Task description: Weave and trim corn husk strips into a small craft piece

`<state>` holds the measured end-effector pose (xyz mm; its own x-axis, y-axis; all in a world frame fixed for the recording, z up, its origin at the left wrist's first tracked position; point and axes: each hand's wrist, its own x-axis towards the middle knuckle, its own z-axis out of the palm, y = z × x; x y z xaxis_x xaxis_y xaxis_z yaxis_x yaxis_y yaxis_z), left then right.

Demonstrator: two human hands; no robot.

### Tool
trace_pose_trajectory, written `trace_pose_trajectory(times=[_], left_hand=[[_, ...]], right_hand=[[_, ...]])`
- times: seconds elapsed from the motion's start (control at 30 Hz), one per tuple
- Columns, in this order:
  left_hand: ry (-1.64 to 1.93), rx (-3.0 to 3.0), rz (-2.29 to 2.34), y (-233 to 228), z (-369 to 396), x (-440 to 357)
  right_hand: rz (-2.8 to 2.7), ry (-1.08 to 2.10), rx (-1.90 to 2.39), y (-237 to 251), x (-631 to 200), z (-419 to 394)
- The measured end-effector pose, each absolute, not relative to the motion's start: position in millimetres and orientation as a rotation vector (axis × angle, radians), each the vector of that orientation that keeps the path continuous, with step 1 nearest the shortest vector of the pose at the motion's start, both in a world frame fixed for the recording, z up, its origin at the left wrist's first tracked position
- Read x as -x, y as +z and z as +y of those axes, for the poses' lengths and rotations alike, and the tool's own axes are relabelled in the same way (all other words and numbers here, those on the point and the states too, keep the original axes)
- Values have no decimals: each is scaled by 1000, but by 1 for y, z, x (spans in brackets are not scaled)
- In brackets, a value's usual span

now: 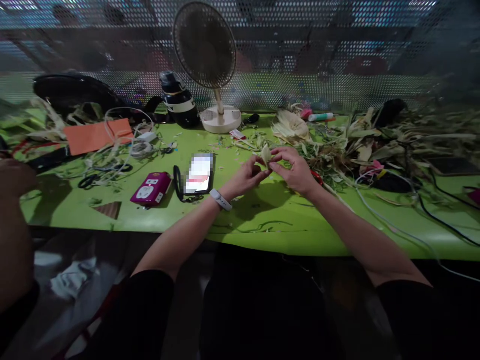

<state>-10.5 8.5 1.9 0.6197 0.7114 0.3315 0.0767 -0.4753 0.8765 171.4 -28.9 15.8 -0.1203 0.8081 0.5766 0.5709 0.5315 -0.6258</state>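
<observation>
Between my two hands, above the green table, is a small pale piece of folded husk (266,154). My left hand (245,176), with a white band on its wrist, pinches its lower end from the left. From the right, my right hand (292,171) closes thumb and fingers on the same piece. Just beyond my hands lies a larger bundle of pale corn husk (290,126). A heap of dried husks and leaves (345,145) spreads to the right of my right hand. A lit phone (199,173) lies left of my left hand.
A round fan (221,119) and a dark bottle (180,102) stand at the back by a perforated metal screen (270,60). A magenta box (151,189), scissors (90,181) and an orange sheet (98,136) lie left. White and black cables cross the right. Another person's arm (15,220) is far left.
</observation>
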Motion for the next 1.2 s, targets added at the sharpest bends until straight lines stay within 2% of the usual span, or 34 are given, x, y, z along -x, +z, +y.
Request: trace_pose_trajectory(times=[0.2,0.4,0.67,1.2], left_hand=[[821,-1800,546,-4,12,7],[686,-1697,498,1,9,8],[583,-1598,497,2,2,5],[478,-1600,496,9,3,11]], right_hand=[[-1546,529,1182,20,-170,-29],[-1470,1160,1062,24,-168,-29],[-1296,1472,955,23,-166,-31],[-1399,1305,981,26,-155,-38]])
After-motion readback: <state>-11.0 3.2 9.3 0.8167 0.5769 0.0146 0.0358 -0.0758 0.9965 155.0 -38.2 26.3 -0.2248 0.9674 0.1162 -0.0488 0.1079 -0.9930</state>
